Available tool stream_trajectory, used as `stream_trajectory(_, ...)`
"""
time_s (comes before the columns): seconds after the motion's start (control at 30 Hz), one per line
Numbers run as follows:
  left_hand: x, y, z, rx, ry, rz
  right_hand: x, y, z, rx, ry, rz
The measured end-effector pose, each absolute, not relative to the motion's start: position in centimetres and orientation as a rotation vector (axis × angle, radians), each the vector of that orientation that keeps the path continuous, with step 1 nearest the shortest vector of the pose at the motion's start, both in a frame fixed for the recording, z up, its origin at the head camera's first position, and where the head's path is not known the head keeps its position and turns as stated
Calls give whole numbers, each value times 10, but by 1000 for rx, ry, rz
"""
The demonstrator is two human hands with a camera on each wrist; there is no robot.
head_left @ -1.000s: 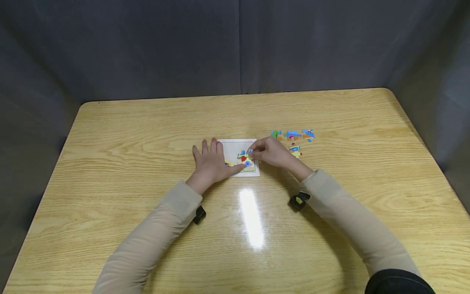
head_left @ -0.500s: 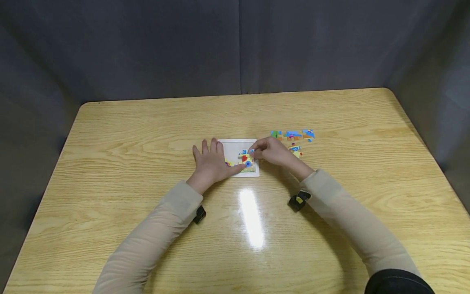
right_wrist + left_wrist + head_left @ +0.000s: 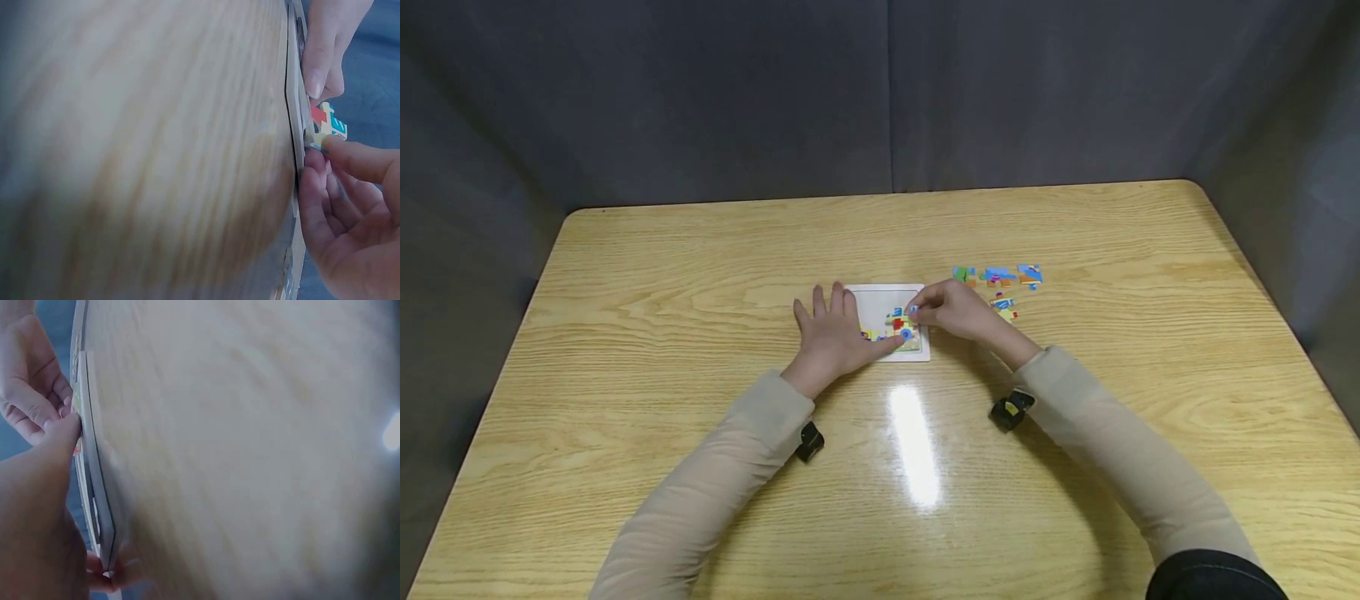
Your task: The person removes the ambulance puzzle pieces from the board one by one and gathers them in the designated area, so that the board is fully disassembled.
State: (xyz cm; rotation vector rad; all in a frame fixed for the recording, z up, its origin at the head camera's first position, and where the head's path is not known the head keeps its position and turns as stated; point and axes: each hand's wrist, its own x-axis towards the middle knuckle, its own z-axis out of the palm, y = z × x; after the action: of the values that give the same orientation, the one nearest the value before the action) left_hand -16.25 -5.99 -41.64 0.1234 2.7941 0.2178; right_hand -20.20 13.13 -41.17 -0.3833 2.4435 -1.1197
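Note:
A white puzzle tray (image 3: 875, 303) lies on the table, with colourful jigsaw pieces along its near side. My left hand (image 3: 829, 340) spreads over the tray's left part, fingers straight, thumb stretched across the near pieces. Between thumb and fingertips, my right hand (image 3: 953, 307) pinches a jigsaw puzzle piece (image 3: 331, 125) in yellow, red and blue at the tray's right side. In the right wrist view this piece stands tilted up from the tray, close to the left thumb (image 3: 317, 81). Part of the tray's picture is hidden under the left hand.
Several loose jigsaw pieces (image 3: 998, 274) lie beyond and right of the tray, some partly behind the right hand. The wooden table (image 3: 700, 250) reaches back to a dark curtain (image 3: 737, 100). Black wrist cameras (image 3: 1011, 410) hang below both sleeves.
The held jigsaw piece shifts and tilts slightly at the tray's right side. Both hands stay nearly in place; the left thumb slides a touch to the right.

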Motion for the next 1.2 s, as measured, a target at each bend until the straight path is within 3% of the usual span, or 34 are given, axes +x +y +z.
stream_trajectory(1.2, -163, -58, -415, 140, 2791, 148, -198, 130, -408, -484, 2501, -1068)
